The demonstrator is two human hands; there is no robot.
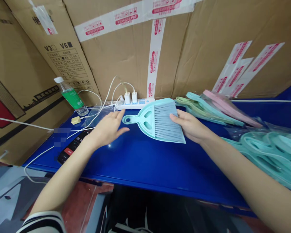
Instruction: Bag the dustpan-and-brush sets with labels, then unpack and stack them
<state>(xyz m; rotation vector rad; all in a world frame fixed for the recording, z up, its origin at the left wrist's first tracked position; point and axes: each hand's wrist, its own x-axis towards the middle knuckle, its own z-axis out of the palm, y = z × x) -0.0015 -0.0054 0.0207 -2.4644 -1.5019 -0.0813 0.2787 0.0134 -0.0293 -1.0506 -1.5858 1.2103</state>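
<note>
Head view: cardboard boxes (126, 55) line the twelve-o'clock edge of the blue tabletop (145, 168), which gives moving room toward six; the turquoise dustpan-and-brush set (157, 121) is over the middle, its three-o'clock end grasped by the right hand (190, 125); the left hand (108, 127), fingers spread, released, is just beside the nine-o'clock handle loop (134, 119).

A short sleeve (44, 222), white with black bands of differing width, ends near the left elbow, leaving the left forearm (77, 165) bare. The right forearm (242, 181) is bare as far as it shows. Low down, striped dark-and-white fabric (123, 228) carries thin pale cords (145, 219).
</note>
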